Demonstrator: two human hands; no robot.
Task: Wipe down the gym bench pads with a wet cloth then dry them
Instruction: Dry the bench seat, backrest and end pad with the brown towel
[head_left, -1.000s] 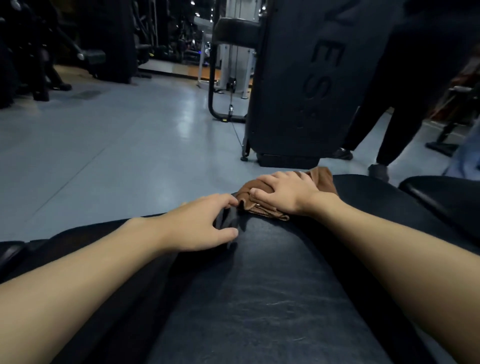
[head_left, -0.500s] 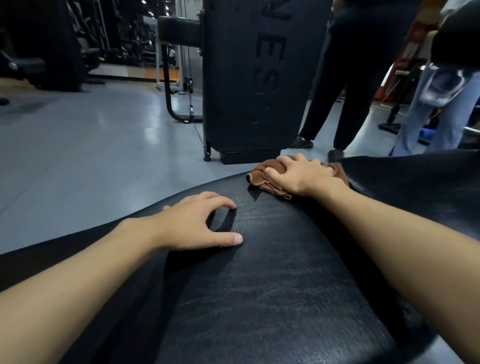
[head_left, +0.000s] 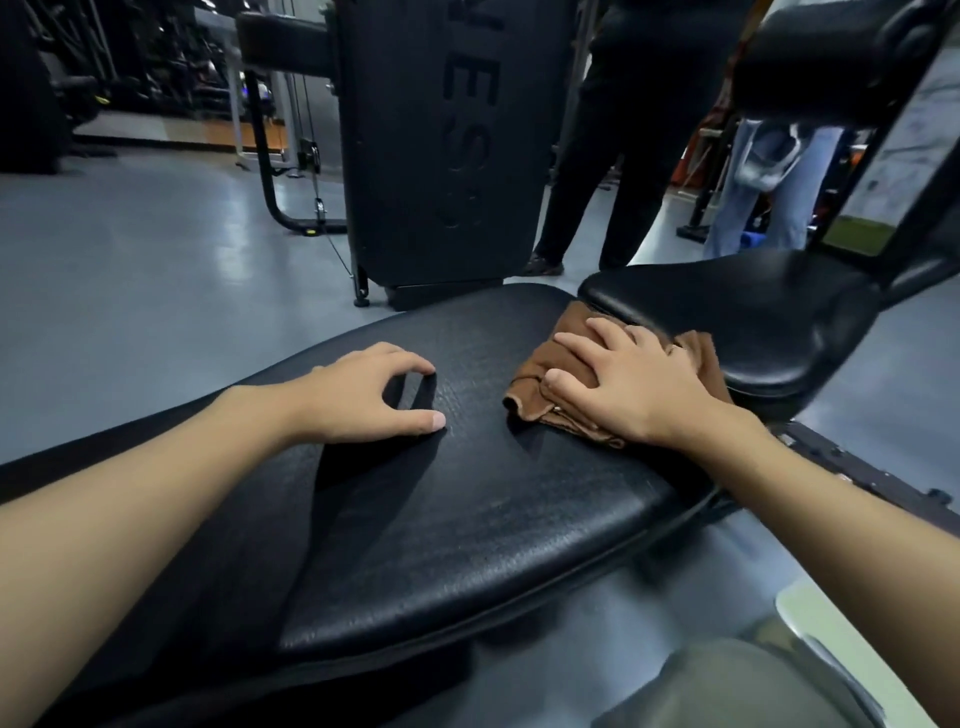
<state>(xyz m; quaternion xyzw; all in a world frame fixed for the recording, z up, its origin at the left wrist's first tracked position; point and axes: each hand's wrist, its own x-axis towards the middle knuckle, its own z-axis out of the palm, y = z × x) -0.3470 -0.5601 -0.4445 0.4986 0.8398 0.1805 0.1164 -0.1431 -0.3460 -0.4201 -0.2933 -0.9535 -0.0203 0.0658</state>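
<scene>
A long black bench pad (head_left: 467, 519) runs across the middle of the head view. At its far right end lies a folded brown cloth (head_left: 540, 384), and my right hand (head_left: 623, 387) presses flat on top of it with the fingers spread. My left hand (head_left: 371, 397) rests on the bare pad to the left of the cloth, fingertips and thumb touching the surface, holding nothing. A second black seat pad (head_left: 753, 312) sits just beyond the cloth, slightly higher.
A tall black weight-stack machine (head_left: 441, 140) stands on the grey floor right behind the bench. Two people stand beyond the seat pad, one in dark trousers (head_left: 613, 156), one in jeans (head_left: 758, 182). An upright padded frame (head_left: 831, 57) rises at the right.
My right hand has slid the cloth along the pad toward its right end, up to the seat pad. The view has swung right. My left hand stays planted on the pad.
</scene>
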